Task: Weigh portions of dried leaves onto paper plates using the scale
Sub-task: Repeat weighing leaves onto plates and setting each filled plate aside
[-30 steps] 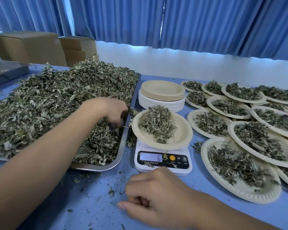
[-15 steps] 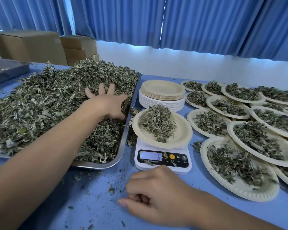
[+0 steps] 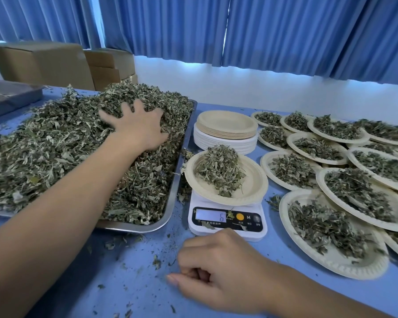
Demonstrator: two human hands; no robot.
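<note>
We see the left hand (image 3: 138,127) reaching out across the heap of dried leaves (image 3: 55,152), palm down on top of it. Its fingers are spread wide, their tips sunk a little into the leaves and blurred. The forearm runs from the lower left corner over the near rim of the metal tray (image 3: 147,227) that holds the heap. The right hand (image 3: 218,269) rests on the blue table (image 3: 124,283) just before the scale (image 3: 226,222), its fingers loosely curled under the palm. We see nothing in it.

We count one scale, and its display shows a 6. One paper plate (image 3: 253,187) sits on it and bears a small mound of leaves (image 3: 218,169). Behind it stands one stack of empty plates (image 3: 225,134), tan ones on top of white ones. To the right lie the filled plates (image 3: 315,148), at least ten of them, overlapping one another. At the back left we make out two or three cardboard boxes (image 3: 44,63) and a dark tray (image 3: 9,95).

The left edge cuts off the big tray and the dark tray. The right edge cuts several filled plates, so we cannot give their full number. We cannot count the plates in the stack. Leaf crumbs partly cover the front panel of the scale, and the small print there is unreadable.
</note>
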